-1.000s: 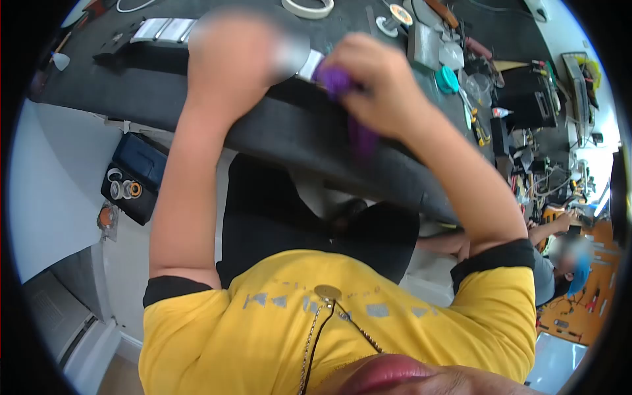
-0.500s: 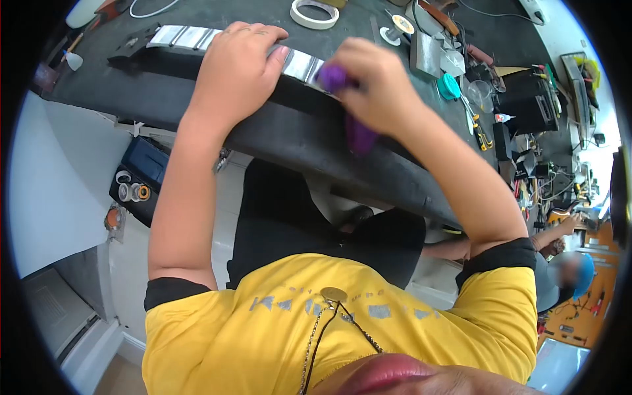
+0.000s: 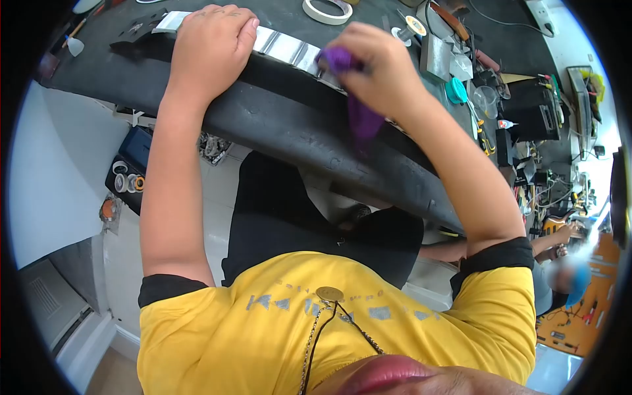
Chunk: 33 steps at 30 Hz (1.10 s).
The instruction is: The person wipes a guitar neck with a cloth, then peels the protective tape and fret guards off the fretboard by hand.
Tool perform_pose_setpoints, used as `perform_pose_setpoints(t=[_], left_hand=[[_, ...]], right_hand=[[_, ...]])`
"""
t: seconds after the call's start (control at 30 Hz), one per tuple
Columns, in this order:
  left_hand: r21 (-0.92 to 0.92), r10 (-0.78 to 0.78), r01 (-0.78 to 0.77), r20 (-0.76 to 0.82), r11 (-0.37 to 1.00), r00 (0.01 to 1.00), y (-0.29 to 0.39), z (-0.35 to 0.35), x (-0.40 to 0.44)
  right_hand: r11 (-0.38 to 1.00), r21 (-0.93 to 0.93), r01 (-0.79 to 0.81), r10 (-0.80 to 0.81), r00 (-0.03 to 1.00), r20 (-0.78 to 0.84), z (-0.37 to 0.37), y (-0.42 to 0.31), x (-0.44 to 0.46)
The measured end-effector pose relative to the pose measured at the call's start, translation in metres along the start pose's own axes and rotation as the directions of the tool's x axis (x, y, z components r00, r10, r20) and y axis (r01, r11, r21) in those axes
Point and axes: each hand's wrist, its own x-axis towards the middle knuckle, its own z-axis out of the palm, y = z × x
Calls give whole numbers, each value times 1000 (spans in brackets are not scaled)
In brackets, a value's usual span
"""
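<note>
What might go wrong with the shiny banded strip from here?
The banded strip lies near the front edge of the workbench, so it might slip if the left hand over it eased off.

The purple cloth hangs loosely below the right hand; its tail might catch on something.

A wide swing of the right arm might knock the teal item beside it.
</note>
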Motion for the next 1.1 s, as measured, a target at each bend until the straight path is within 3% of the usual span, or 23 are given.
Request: perform_pose_setpoints(t=[0.03,0.07,0.1,0.17,0.23,0.27,0.37,0.43,0.47,0.5,0.57,0.63,0.7,0.77,0.9,0.97,1.1], left_hand=[[4,-9,9,21,1000,1000,3,-1,0],[10,-18,17,42,1000,999,6,-3,0],[26,-35,34,49,999,998,4,-5,2],[21,-33,32,21,999,999,-2,-3,4],[-23,-32,33,42,999,999,5,-2,0],[-40,-31,33,50,999,998,6,-4,2],[5,-42,42,41,999,998,2,-8,5],[-7,-23,23,29,1000,999,4,-6,4],[-43,-55,58,80,997,995,2,-9,3],[-104,-89,98,82,990,993,2,-15,4],[-211,-183,194,72,958,980,1,-28,1],[-63,-117,115,-17,991,993,-35,-39,-2],[104,-126,131,-56,986,990,-65,-40,-5],[61,-279,274,79,960,957,-79,-38,-10],[105,-218,210,72,972,973,-75,-36,-10],[67,-201,203,-29,977,979,-64,-38,-9],[151,-162,158,17,976,987,-62,-41,-8]], right_hand=[[995,0,-104,104,994,-21,0,9,4],[997,41,-58,60,998,-33,2,5,1],[990,-44,136,-135,990,28,-2,-7,-1],[988,11,152,-152,987,50,-4,-22,-5],[994,18,-112,112,993,-23,1,5,4],[995,10,-98,98,994,-44,3,11,5],[983,-27,183,-182,983,20,0,-22,-2],[999,-37,-35,34,999,-39,2,19,2],[950,-36,-309,305,949,-76,-3,46,15],[833,-23,-553,547,829,-116,-10,64,24],[817,155,-555,575,800,-171,-22,66,39],[904,122,-410,423,899,-114,-15,37,42],[961,60,-270,273,961,-35,-1,6,37],[992,-9,122,-122,992,34,11,-26,28],[997,-76,-20,14,997,-75,18,1,42],[987,72,141,-142,990,17,17,-19,34],[997,21,80,-80,996,33,18,-13,35]])
